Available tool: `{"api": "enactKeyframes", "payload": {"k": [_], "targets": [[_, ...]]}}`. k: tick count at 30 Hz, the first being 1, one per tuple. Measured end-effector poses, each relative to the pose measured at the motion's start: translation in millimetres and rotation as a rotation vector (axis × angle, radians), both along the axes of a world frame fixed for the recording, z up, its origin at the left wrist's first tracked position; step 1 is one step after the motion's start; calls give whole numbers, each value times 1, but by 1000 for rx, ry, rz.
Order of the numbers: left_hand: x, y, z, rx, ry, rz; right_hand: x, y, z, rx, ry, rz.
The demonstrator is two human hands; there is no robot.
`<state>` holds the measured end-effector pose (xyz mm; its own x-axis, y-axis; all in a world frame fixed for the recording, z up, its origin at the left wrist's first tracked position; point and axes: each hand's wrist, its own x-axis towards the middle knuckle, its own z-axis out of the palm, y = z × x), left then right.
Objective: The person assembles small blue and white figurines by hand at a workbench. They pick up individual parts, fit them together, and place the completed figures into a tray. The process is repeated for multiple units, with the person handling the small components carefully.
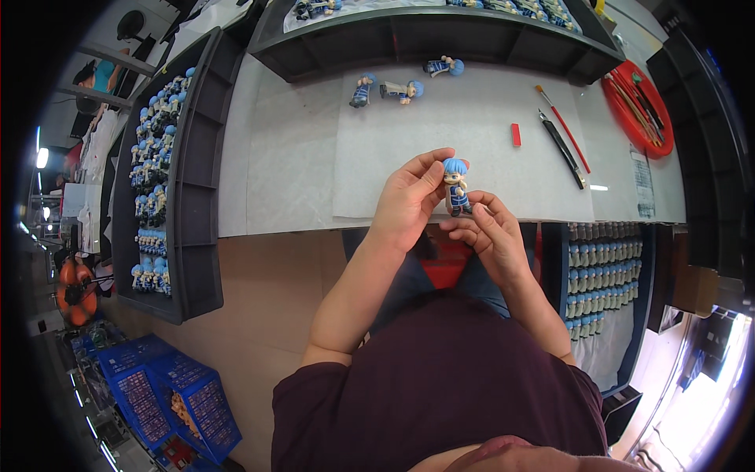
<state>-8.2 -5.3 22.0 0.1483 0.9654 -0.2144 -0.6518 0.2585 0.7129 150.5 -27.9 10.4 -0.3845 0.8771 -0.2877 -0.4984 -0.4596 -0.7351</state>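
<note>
A small figurine point(455, 187) with light blue hair and a blue outfit is held upright near the table's front edge. My left hand point(410, 198) grips it from the left, thumb and fingers closed about its head and upper side. At its feet, my right hand point(491, 234) has curled fingers, with the fingertips by the figurine's boots; whether they press on it is hard to make out. Farther back lie three similar figurines: one point(362, 90) at the left, one point(402, 91) beside it and another point(443, 66) near the dark tray.
A dark tray point(440, 39) of figurines spans the back; another tray point(206, 169) stands left. A red block point(516, 134), a black pen-like tool point(560, 148) and a red paintbrush point(568, 135) lie right, near a red dish point(657, 130) of brushes. Lower right sits a figurine tray point(605, 346).
</note>
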Motion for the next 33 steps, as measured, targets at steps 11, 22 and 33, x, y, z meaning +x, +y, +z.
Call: {"api": "enactKeyframes", "payload": {"k": [11,22,33], "targets": [[3,-2,6,-82,21,0,1,-2,4,-36,83,59],[3,-2,2,-25,15,-21,5,-1,-2,-24,50,22],[1,-1,1,-42,-9,-38,4,-2,4,12,5,2]]}}
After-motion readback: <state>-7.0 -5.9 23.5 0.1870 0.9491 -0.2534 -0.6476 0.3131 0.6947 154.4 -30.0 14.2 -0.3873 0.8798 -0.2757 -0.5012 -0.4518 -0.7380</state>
